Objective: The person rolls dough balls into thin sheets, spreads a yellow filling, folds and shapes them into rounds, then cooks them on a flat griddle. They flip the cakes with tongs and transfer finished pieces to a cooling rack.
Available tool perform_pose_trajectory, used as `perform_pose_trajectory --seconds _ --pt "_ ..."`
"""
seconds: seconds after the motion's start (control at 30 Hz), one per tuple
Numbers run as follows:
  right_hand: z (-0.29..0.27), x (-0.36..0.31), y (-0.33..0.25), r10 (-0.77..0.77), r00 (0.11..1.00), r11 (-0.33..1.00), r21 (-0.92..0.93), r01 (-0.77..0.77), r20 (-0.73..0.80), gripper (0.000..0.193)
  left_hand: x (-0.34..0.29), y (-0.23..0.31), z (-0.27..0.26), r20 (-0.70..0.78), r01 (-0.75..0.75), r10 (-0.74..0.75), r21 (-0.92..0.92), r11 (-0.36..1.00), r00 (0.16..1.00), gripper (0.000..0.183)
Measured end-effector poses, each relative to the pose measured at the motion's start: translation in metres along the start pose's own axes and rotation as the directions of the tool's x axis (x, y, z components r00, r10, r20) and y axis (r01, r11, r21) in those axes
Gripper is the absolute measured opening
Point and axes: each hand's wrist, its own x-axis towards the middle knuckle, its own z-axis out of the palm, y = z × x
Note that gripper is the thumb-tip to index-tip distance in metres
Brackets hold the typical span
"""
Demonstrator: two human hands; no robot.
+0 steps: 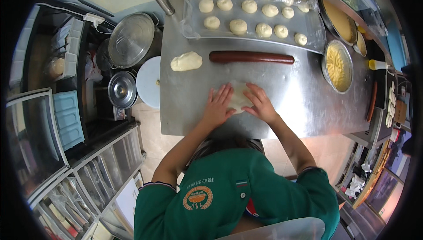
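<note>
head cam, the only view: both hands down on the steel table (185,103), working a thin round of dough (238,96) in the middle, close to the near edge. left hand (219,103) comes in at abt 9 o'clock of it, fingers long, a bit apart, tips on the rim. right hand (262,104) at 3 o'clock, thumb spread wide from bent fingers, tips on the opp. side. can't really tell if any tips are tucked underneath, the dough's pale & half covered.

nearby: red-brown rolling pin (251,57) lies free at 12 o'clock, flat oval dough piece (186,61) at 10, tray (194,24) w/ rows of round buns (238,26) beyond the pin, metal bowl (324,69) of yellow mix (337,66) out btwn 2 & 3.

to do this bit well, i'd say: light, even pressure, both sides equal, work round from 12 to 6 so no spot goes thin; ease the edge, don't yank, or it may tear. flat fingertips beat nails here, imo.
</note>
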Motion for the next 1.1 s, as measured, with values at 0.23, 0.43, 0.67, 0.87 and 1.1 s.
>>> perform_pose_trajectory --seconds 0.23,0.43,0.67,0.87,1.1 --pt "0.029 0.018 -0.019 -0.040 0.998 0.999 -0.024 0.041 0.041 0.034 -0.016 -0.006 -0.009 0.013 0.106 -0.107 0.016 0.994 0.994 0.084" --pt "0.010 0.018 -0.024 0.128 0.981 0.972 -0.177 -0.153 -0.145 0.048 -0.014 -0.006 0.003 -0.048 0.047 -0.045 0.060 0.997 0.998 0.086" --pt "0.066 0.022 -0.038 0.068 0.996 0.997 -0.020 -0.069 -0.063 0.044 -0.054 -0.017 -0.016 0.083 0.132 -0.144 0.133 0.982 0.986 0.092" --pt "0.042 0.024 -0.026 0.142 0.977 0.972 -0.165 -0.168 -0.157 0.049 -0.060 -0.009 -0.013 0.060 -0.001 -0.003 0.062 0.998 0.998 0.093" --pt "0.078 0.012 -0.056 0.260 0.957 0.946 -0.163 -0.280 -0.129 0.061 -0.092 -0.019 -0.019 0.062 0.005 -0.011 0.098 0.995 0.998 0.094"
